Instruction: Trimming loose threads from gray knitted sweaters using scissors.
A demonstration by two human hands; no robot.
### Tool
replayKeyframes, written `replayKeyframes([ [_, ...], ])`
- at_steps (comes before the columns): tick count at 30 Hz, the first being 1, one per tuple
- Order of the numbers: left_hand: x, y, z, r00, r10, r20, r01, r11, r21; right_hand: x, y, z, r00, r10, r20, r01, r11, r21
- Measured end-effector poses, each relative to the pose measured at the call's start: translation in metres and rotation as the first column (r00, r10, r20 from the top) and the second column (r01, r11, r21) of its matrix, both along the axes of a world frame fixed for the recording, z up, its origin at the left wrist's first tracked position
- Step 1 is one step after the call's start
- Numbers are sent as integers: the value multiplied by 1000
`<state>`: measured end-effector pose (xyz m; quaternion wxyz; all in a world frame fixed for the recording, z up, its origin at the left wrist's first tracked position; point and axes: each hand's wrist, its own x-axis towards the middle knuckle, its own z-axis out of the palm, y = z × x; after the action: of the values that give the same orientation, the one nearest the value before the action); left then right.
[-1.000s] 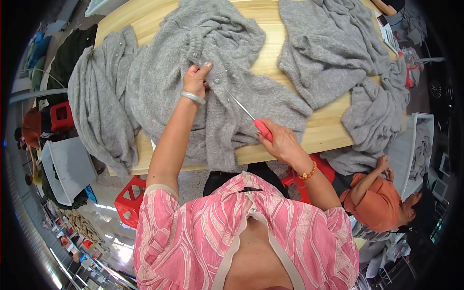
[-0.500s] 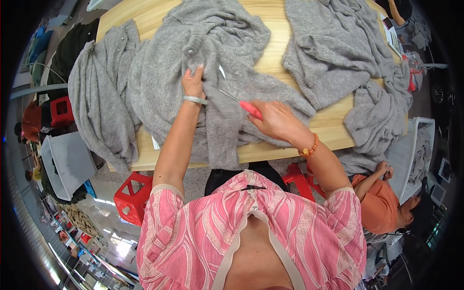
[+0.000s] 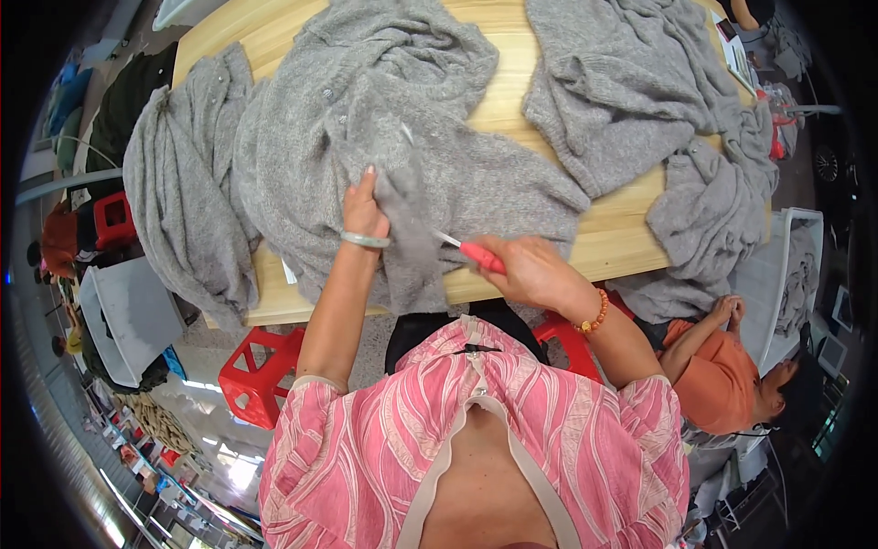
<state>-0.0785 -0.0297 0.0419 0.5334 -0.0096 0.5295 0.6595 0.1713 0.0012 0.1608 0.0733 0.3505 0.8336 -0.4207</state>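
Observation:
A grey knitted cardigan [image 3: 297, 146] with small shiny buttons lies rumpled in front of me. My left hand [image 3: 364, 215], with a pale bangle at its wrist, grips a fold of it; the thumb lies on top and the other fingers are mostly hidden. My right hand [image 3: 540, 274] is closed round the red handle of a slim metal-shafted tool [image 3: 482, 257]. The shaft points left toward the strip of knit beside my left hand. Blur keeps me from making out its tip. A small white piece [image 3: 407, 134] shows on the cardigan above.
The wooden table [image 3: 512, 82] also bears a grey knit garment [image 3: 187, 165] at left and a grey pile [image 3: 622, 101] at right. Red stools [image 3: 261, 375] stand below the near edge. At right are a person in orange [image 3: 718, 380] and a white bin [image 3: 777, 274] holding grey knitwear.
My right hand and the red-handled tool have come nearer to me and slightly right. My left hand has drawn nearer too, and the held fold has shifted with it.

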Motion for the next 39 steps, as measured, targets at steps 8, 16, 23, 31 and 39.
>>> replayKeyframes([
  [8,15,-72,27,580,-778,-242,759,624,-185,24,11,-6,967,-111,-228,92,991,-94],
  [16,-3,19,94,68,-818,-571,769,408,-492,62,37,-23,918,-360,-169,359,933,-38],
  [23,43,236,-22,-49,-520,-853,381,779,-497,65,49,-27,850,-510,-133,516,857,16],
  [31,39,233,-78,380,-614,-692,577,742,-341,73,78,-23,849,-515,-118,524,848,73],
  [39,2,80,-5,908,-195,-371,253,961,115,36,61,14,993,-105,-47,103,994,-30],
])
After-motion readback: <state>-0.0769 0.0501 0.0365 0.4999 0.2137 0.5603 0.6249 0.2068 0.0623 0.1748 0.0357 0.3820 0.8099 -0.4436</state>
